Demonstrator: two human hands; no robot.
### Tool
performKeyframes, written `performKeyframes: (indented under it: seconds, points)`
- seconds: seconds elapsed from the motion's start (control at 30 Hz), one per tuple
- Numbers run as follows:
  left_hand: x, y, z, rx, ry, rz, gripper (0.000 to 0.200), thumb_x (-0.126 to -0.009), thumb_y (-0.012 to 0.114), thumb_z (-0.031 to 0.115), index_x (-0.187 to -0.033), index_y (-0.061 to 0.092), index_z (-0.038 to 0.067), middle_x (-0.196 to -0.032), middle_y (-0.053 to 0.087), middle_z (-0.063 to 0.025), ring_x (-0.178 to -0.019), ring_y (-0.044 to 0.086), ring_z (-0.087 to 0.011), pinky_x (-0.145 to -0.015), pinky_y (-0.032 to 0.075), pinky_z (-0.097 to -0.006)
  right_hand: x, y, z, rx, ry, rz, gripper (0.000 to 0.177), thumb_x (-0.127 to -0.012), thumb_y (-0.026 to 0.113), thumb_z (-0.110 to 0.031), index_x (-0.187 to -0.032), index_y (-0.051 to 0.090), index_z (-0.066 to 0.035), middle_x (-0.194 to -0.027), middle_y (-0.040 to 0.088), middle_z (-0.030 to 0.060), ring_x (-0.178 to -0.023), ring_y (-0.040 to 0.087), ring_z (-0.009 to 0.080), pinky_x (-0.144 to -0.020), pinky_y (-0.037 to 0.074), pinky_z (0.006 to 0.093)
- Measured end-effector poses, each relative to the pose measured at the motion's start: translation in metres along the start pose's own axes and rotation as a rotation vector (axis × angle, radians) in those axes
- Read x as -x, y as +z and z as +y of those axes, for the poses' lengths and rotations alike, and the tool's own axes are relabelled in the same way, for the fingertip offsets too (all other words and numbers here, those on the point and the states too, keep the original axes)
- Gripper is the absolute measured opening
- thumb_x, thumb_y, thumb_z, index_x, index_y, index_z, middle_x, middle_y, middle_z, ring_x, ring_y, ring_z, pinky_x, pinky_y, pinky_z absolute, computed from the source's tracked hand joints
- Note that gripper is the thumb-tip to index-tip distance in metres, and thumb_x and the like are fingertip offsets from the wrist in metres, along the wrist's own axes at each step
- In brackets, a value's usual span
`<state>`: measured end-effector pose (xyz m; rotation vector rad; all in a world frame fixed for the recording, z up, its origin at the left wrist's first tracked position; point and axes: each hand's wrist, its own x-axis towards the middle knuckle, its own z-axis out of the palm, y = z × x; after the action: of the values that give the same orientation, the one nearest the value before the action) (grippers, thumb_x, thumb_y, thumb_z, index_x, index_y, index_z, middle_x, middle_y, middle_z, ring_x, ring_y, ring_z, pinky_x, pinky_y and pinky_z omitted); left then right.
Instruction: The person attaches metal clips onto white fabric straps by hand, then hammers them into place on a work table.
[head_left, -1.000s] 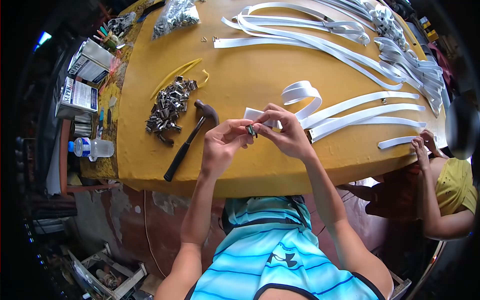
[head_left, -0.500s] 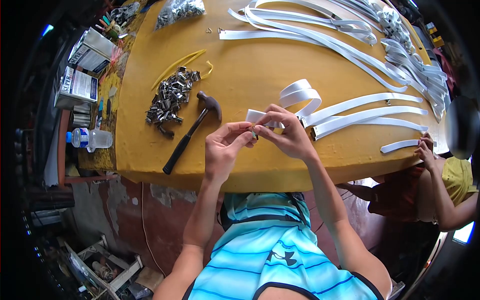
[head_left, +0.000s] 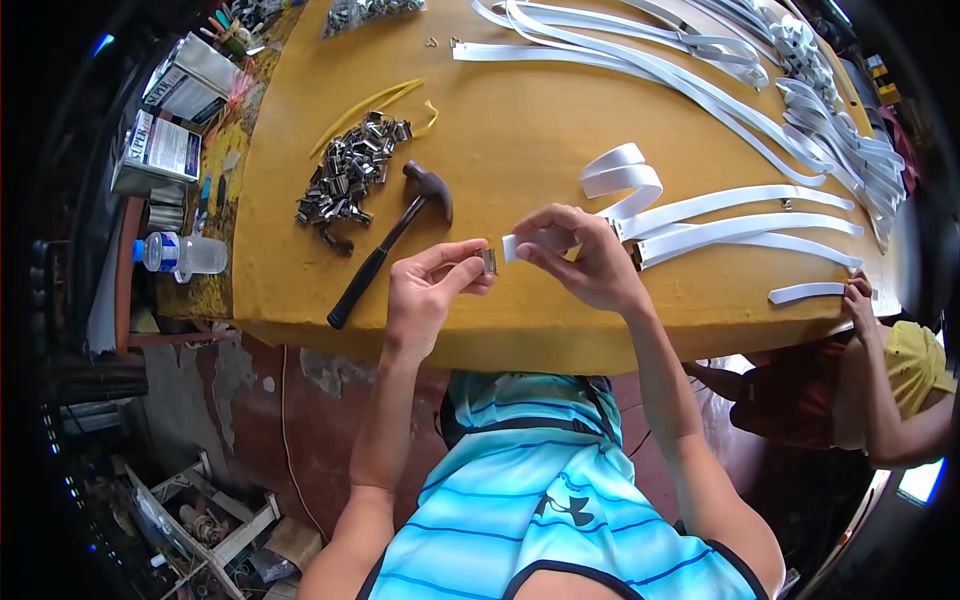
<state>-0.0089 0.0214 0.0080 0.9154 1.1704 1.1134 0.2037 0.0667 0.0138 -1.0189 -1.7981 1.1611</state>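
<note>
Between the thumb and fingers of my left hand (head_left: 428, 290) is a small metal buckle (head_left: 489, 262). My right hand (head_left: 590, 255) pinches a white strap (head_left: 509, 248) close to its end, which points left at the buckle with a small gap between them. Behind my right hand the strap's loose length (head_left: 622, 175) curls up in a loop. Left of my hands lies a hammer (head_left: 390, 240), its head away from me. Beyond it is a pile of metal buckles (head_left: 350, 175) beside a yellow strip (head_left: 370, 108).
Finished-looking white straps (head_left: 740, 240) lie to the right, and more straps (head_left: 640, 70) at the back. A co-worker's hand (head_left: 858, 300) touches a short strap at the right edge. Tins (head_left: 160, 150) and a plastic bottle (head_left: 185, 253) stand left. A bag of metal parts (head_left: 370, 8) is at the back.
My hands, together at a small piece before, have moved apart. The buckle now shows in my left fingers, and my right hand has taken the strap end. The view has shifted slightly.
</note>
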Motion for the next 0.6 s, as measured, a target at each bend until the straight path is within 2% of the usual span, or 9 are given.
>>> performKeyframes:
  seconds: [0.03,0.1,0.23,0.3,0.33,0.43,0.5,0.6]
  points:
    - [0.0003,0.0013,0.0002,0.001,-0.004,0.002,0.022,-0.091,0.065,-0.001,-0.112,0.067,-0.01,-0.091,0.071,-0.0145,-0.077,0.071,-0.0168,-0.07,0.06,-0.0268,0.0009,-0.0004,-0.0004,0.0,0.001,-0.002,0.019,-0.09,0.074,-0.02,-0.098,0.064,-0.005,-0.084,0.07,0.0057,-0.082,0.068,0.0184,-0.071,0.05,0.029]
    - [0.0,0.0022,-0.002,0.013,-0.002,0.001,0.022,-0.091,0.065,-0.001,-0.112,0.067,-0.01,-0.092,0.072,-0.0148,-0.077,0.071,-0.0168,-0.071,0.06,-0.0268,0.0027,-0.0006,-0.0017,0.04,0.022,-0.05,0.019,-0.087,0.075,-0.017,-0.097,0.064,-0.005,-0.09,0.073,0.0064,-0.084,0.069,0.023,-0.079,0.049,0.0333]
    - [0.0009,0.0043,-0.0028,0.01,-0.019,-0.007,0.022,-0.092,0.064,-0.002,-0.112,0.066,-0.01,-0.092,0.072,-0.0153,-0.078,0.071,-0.0169,-0.072,0.06,-0.0271,0.0034,0.0016,-0.0054,0.061,0.002,-0.023,0.018,-0.085,0.075,-0.017,-0.094,0.064,-0.006,-0.085,0.073,0.0046,-0.082,0.069,0.0225,-0.081,0.046,0.0335]
    - [0.0008,0.0049,-0.0033,0.009,-0.018,-0.008,0.021,-0.092,0.064,-0.002,-0.111,0.066,-0.01,-0.092,0.071,-0.0152,-0.078,0.071,-0.0169,-0.072,0.06,-0.0271,0.0029,0.0032,-0.0033,0.137,-0.043,-0.016,0.018,-0.083,0.078,-0.011,-0.091,0.064,-0.003,-0.083,0.074,0.0056,-0.079,0.072,0.0159,-0.076,0.05,0.0275]
    - [0.0007,0.0051,-0.0035,0.009,-0.016,-0.008,0.021,-0.092,0.064,-0.002,-0.111,0.066,-0.01,-0.092,0.071,-0.0152,-0.078,0.071,-0.0169,-0.072,0.06,-0.0271,0.0031,0.0046,-0.0023,0.136,-0.043,-0.016,0.018,-0.083,0.078,-0.011,-0.091,0.064,-0.003,-0.083,0.074,0.0056,-0.079,0.072,0.0159,-0.076,0.05,0.0275]
    - [0.0005,0.0054,-0.0047,0.013,-0.003,-0.008,0.019,-0.092,0.063,-0.002,-0.11,0.067,-0.009,-0.092,0.071,-0.015,-0.079,0.071,-0.0171,-0.072,0.06,-0.0271,0.0043,0.0077,-0.0009,0.104,-0.008,-0.018,0.019,-0.083,0.079,-0.012,-0.088,0.063,-0.003,-0.081,0.075,0.0053,-0.078,0.073,0.0157,-0.076,0.049,0.0279]
    - [0.0008,0.0069,-0.0036,0.005,-0.003,-0.009,0.019,-0.092,0.063,-0.002,-0.109,0.067,-0.009,-0.092,0.071,-0.0148,-0.079,0.071,-0.0171,-0.072,0.06,-0.0272,0.0052,0.0083,-0.0008,0.084,0.026,-0.028,0.02,-0.083,0.077,-0.02,-0.089,0.062,-0.008,-0.083,0.074,0.0032,-0.077,0.069,0.0218,-0.081,0.041,0.033]
    - [-0.0005,0.0076,-0.0042,-0.012,0.004,-0.016,0.019,-0.092,0.063,-0.002,-0.109,0.067,-0.009,-0.092,0.071,-0.0144,-0.079,0.071,-0.0171,-0.073,0.06,-0.0274,0.0053,0.0087,-0.0011,0.116,0.024,-0.029,0.02,-0.083,0.077,-0.02,-0.088,0.061,-0.008,-0.083,0.075,0.0034,-0.078,0.069,0.0217,-0.08,0.041,0.0326]
